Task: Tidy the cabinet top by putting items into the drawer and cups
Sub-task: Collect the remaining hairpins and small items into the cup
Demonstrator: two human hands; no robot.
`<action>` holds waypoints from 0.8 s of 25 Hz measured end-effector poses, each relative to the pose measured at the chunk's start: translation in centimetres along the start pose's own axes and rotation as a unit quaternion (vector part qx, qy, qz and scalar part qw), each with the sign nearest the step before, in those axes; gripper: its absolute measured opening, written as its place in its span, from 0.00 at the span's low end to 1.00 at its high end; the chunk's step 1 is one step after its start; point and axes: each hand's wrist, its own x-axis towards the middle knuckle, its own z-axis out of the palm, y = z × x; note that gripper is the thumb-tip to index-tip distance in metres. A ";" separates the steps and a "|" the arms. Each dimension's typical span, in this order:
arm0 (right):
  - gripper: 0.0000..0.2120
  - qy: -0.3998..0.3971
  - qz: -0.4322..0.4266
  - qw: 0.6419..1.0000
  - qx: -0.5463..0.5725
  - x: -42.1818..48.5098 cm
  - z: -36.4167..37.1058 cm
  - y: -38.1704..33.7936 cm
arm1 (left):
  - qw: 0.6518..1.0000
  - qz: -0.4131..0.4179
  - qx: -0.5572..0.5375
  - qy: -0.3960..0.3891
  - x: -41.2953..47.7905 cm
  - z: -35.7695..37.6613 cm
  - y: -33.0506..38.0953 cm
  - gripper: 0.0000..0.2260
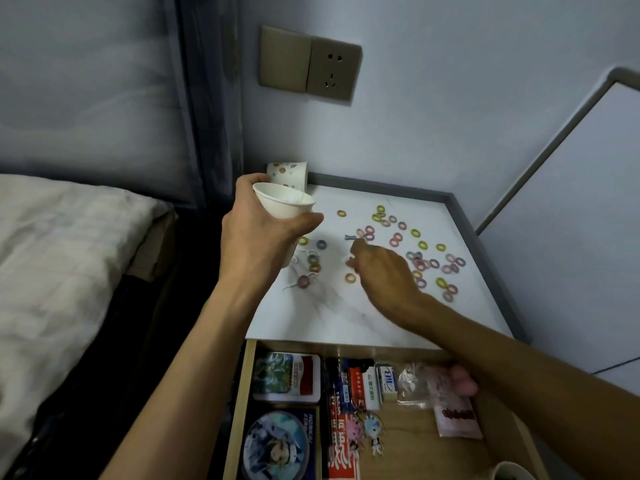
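The small rings (415,233) scattered over the desk (346,313) look light, soft and springy. They are likely easiest pinched singly across the band or swept several at a time, while the thin paper cup (287,206) would crush under a hard squeeze. The left hand (263,233) wraps round the cup's lower wall and holds it tilted above the desk's left side. The right hand (381,271) reaches among the rings with fingertips bunched, but whether it already pinches one I cannot tell.
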 end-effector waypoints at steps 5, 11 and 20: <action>0.06 -0.018 0.008 0.945 0.327 3.4 -7.5 0.4 | 0.999 0.009 0.043 -0.029 -0.3 0.9 -0.3 0.35; 0.08 -0.080 -0.280 0.946 0.139 6.4 -13.8 -3.6 | 0.993 0.041 0.084 -0.067 -0.6 1.9 -0.4 0.35; 0.10 -0.036 -0.100 0.838 0.535 6.9 -11.3 -4.4 | 0.998 0.026 0.065 -0.010 0.1 -0.6 -0.6 0.33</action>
